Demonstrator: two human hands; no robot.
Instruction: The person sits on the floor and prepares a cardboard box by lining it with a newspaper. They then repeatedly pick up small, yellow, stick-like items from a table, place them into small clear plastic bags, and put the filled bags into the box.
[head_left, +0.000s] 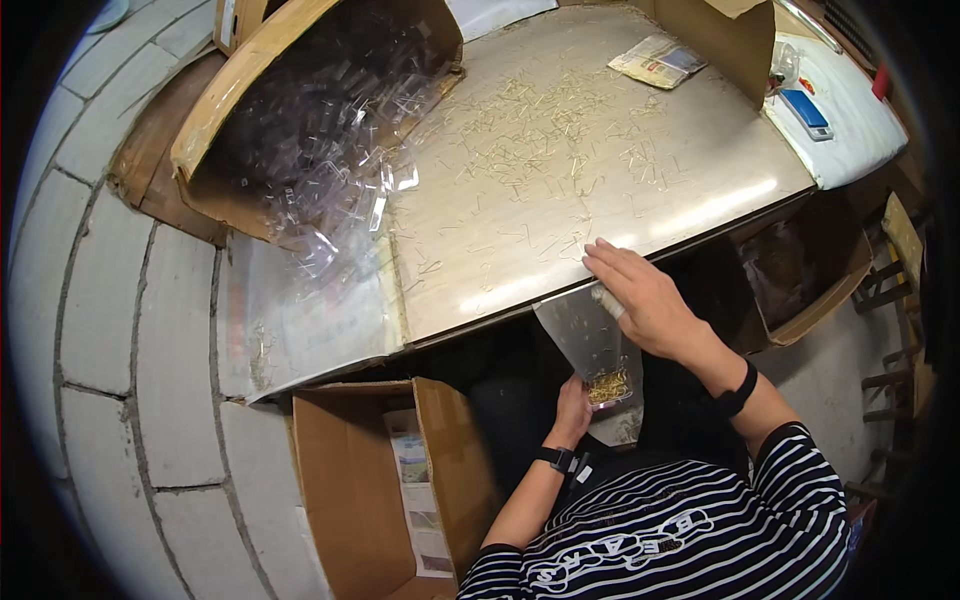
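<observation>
My left hand [573, 412] is below the table's front edge, closed round the side of a small clear plastic box [612, 405]. Thin gold wire pieces [607, 385] lie heaped inside this box. A translucent plastic sheet [580, 325] slopes from the table edge down to it, with a few bits on its surface. My right hand [645, 305] rests at the table edge over the sheet's upper right, fingers stretched out and nothing held; pale tape wraps its thumb. Beyond my fingertips, many loose gold wire pieces [545, 135] are scattered over the pale tabletop [470, 240].
A tipped cardboard box [215, 95] spills clear plastic boxes [345, 150] at the left. An open carton [340, 480] stands beside me on the lower left. Folded newspaper [657, 60], a blue digital scale [806, 114] and another carton [800, 270] are to the right.
</observation>
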